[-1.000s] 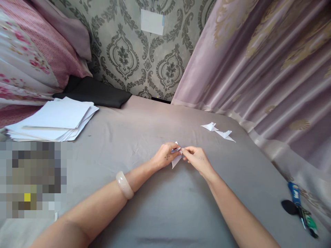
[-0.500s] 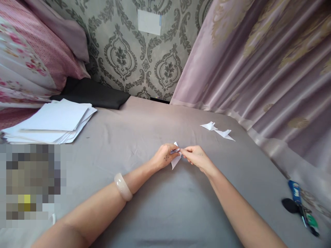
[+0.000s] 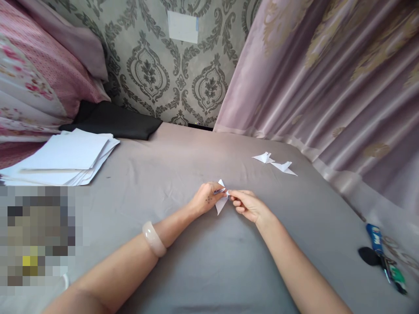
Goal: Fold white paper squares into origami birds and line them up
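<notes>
A small folded white paper figure (image 3: 221, 206) is held just above the grey sheet, between my two hands. My left hand (image 3: 207, 198) pinches its body between thumb and fingers, and pointed paper ends stick out above and below the grip. At the figure's right tip, my right hand (image 3: 246, 203) pinches a small bit of the paper with thumb and forefinger. The other fingers of the right hand are curled in. Two similar folded paper figures, one (image 3: 263, 158) with pointed ends and another (image 3: 285, 168) touching or nearly touching it, lie farther back on the right.
A stack of white paper sheets (image 3: 68, 152) lies at the left, in front of a black folded cloth (image 3: 118, 122). Pink curtains (image 3: 294, 87) hang along the right. Near the right edge are a blue packet (image 3: 374, 237), a black round object (image 3: 369, 256) and a green item (image 3: 396, 274).
My right hand has turned slightly, and its curled fingers show more. Both hands still grip the paper figure. The whole view has shifted a little.
</notes>
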Demonstrator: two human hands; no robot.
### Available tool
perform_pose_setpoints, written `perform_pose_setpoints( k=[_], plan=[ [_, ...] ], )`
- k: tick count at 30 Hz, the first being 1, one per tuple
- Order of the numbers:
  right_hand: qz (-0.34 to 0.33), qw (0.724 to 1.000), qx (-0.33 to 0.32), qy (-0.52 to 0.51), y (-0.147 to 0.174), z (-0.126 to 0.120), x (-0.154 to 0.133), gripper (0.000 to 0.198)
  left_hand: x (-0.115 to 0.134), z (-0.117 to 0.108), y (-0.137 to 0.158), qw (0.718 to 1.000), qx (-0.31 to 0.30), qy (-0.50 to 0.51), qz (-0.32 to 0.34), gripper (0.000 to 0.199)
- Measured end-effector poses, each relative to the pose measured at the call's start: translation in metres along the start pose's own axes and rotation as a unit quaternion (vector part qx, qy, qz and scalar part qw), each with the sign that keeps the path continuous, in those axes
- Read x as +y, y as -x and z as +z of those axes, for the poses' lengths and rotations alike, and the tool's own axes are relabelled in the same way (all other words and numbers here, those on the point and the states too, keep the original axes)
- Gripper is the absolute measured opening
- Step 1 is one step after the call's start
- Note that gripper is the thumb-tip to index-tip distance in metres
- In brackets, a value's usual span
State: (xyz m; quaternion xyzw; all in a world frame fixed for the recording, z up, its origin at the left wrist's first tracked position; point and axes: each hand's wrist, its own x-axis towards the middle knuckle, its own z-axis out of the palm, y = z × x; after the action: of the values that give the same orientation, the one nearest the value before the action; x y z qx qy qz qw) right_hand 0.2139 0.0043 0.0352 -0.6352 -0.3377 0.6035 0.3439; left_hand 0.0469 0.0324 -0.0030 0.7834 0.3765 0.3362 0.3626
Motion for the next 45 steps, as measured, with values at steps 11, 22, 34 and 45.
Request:
perform_pose_setpoints(
  k=[11,22,34,45],
  plan=[
    [-0.106,0.993,0.024,0.054,-0.001,0.002,0.018,0.028,0.0,0.0,-0.001,0.996,-0.004,0.063,-0.066,0.021],
    [-0.172,0.982,0.042,0.07,-0.009,0.005,0.035,0.026,0.004,-0.002,-0.001,0.992,-0.022,0.082,-0.098,0.035],
    [-0.089,0.995,-0.048,0.0,-0.001,-0.011,0.024,0.034,0.003,-0.001,-0.002,0.995,-0.031,0.052,-0.079,0.029],
    [-0.131,0.991,-0.011,-0.006,-0.006,-0.003,0.03,0.037,0.005,-0.004,-0.002,0.996,-0.034,0.055,-0.067,0.025]
  ],
)
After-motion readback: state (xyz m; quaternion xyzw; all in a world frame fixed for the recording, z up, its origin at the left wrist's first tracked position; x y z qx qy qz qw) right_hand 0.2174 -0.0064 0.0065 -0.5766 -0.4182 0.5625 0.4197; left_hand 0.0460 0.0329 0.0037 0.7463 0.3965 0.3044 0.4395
